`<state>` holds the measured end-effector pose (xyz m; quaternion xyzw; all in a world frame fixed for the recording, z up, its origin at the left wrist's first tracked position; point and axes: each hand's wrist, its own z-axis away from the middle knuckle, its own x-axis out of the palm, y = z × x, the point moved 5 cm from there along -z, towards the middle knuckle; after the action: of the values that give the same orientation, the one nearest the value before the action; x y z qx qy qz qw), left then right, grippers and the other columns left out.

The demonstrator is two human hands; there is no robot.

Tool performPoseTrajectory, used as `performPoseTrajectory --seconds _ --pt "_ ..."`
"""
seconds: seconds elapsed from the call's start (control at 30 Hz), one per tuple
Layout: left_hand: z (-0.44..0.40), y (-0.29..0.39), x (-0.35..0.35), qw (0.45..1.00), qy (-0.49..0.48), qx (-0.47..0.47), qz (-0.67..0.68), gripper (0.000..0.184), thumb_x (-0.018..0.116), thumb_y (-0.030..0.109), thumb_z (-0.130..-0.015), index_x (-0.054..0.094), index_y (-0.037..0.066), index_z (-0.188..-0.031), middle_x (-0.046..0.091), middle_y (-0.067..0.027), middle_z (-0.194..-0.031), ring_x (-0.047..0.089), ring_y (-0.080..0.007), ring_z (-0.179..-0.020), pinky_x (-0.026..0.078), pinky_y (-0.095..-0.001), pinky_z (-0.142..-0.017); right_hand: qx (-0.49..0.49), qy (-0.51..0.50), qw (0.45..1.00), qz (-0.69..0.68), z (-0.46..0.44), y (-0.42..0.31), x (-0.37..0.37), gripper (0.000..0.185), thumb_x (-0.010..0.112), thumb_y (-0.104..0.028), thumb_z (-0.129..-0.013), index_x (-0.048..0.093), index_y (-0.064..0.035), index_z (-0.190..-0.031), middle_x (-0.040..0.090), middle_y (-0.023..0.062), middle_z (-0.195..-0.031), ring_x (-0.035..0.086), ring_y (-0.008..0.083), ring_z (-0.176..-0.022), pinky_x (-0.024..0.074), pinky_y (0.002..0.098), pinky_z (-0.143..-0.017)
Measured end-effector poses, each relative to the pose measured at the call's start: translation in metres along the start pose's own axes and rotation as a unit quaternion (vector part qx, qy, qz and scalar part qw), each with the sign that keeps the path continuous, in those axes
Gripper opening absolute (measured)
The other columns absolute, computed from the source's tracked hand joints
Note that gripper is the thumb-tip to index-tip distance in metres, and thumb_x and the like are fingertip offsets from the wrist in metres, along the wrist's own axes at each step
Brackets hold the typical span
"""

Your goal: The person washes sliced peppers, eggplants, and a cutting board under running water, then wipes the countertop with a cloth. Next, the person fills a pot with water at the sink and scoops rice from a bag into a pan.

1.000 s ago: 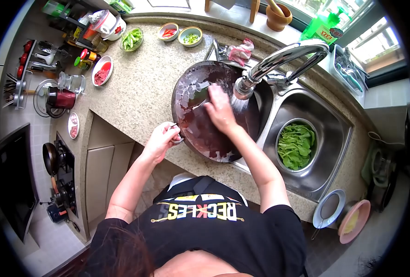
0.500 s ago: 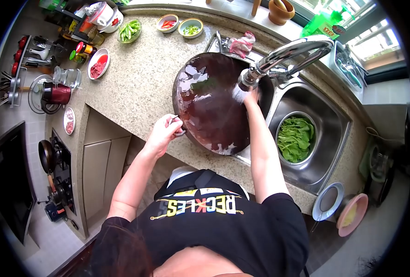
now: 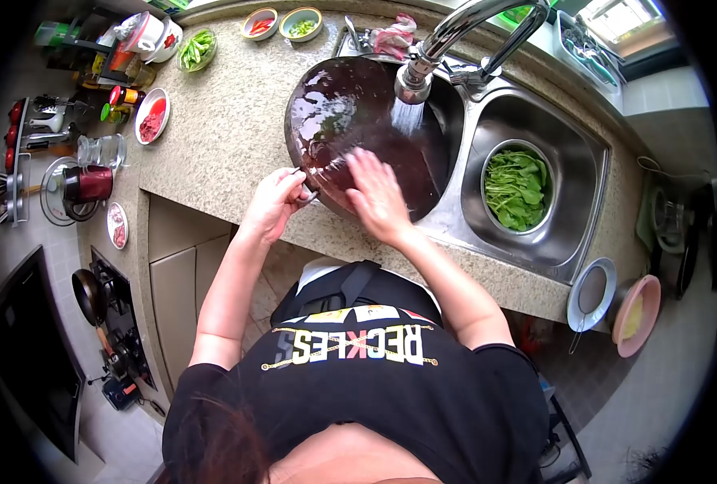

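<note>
A large round dark-brown cutting board (image 3: 338, 121), wet and shiny, leans over the left sink basin. My left hand (image 3: 276, 202) is closed on a small dark handle at the board's near-left edge. Flat on or just over the board's near part lies my right hand (image 3: 380, 198), fingers stretched out and slightly blurred, with nothing in it. Water runs from the chrome faucet (image 3: 413, 81) onto the board's right side. The right basin (image 3: 580, 206) holds a bowl of leafy greens (image 3: 517, 189).
Along the counter stand small bowls of sliced red peppers (image 3: 260, 24), chopped green pieces (image 3: 302, 27) and green peppers (image 3: 197, 50). A white dish of red meat (image 3: 153, 117) is at the left. A strainer (image 3: 591, 295) and pink basin (image 3: 637, 315) sit at the right edge.
My right hand has moved from under the faucet stream down and left across the board. The board now tilts differently, and the stream falls on its face. My left hand keeps its grip.
</note>
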<state>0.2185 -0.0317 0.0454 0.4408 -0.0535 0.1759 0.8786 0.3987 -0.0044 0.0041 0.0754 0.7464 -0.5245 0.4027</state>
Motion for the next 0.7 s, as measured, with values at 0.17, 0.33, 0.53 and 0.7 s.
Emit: performPoseTrajectory --seconds 0.17,0.33,0.53,0.7 --pt "0.005 0.003 0.004 0.999 -0.011 -0.017 0.032 0.014 0.059 0.02 -0.085 0.05 0.013 -0.076 0.047 0.0041 -0.066 0.049 -0.0083 -0.064 0.039 -0.0239 -0.061 0.152 0.006 0.988 -0.018 0.019 0.124 0.009 0.057 0.032 -0.039 -0.094 0.018 -0.0107 -0.142 0.016 0.0117 -0.148 0.012 0.0278 -0.137 0.0084 0.0441 -0.109" --pt "0.018 0.005 0.005 1.0 0.007 -0.017 -0.002 0.018 0.06 0.021 -0.084 0.048 0.014 -0.072 0.048 0.0037 -0.063 0.049 -0.0075 -0.06 0.034 -0.0216 -0.054 0.277 0.033 0.96 -0.01 -0.047 0.238 0.03 0.064 0.031 -0.047 -0.09 0.017 -0.0108 -0.142 0.014 0.0122 -0.148 0.015 0.0299 -0.136 0.0131 0.0447 -0.109" --pt "0.049 0.006 -0.019 0.998 0.063 -0.006 0.007 0.019 0.059 0.019 -0.084 0.046 0.014 -0.072 0.043 0.0048 -0.064 0.047 -0.0075 -0.062 0.034 -0.0213 -0.055 0.226 0.026 0.974 0.015 -0.121 0.196 0.03 0.064 0.039 -0.046 -0.089 0.026 -0.0068 -0.138 0.025 0.0187 -0.143 0.022 0.0332 -0.133 0.0172 0.0437 -0.108" --pt "0.049 0.01 -0.017 0.998 0.057 0.012 0.014 0.015 0.059 0.02 -0.085 0.049 0.013 -0.076 0.046 0.0045 -0.066 0.047 -0.0064 -0.061 0.035 -0.0203 -0.056 -0.042 0.027 0.997 -0.052 -0.121 0.074 0.033 0.059 0.04 -0.041 -0.091 0.03 -0.0068 -0.138 0.026 0.0156 -0.144 0.02 0.0319 -0.134 0.0126 0.0473 -0.108"
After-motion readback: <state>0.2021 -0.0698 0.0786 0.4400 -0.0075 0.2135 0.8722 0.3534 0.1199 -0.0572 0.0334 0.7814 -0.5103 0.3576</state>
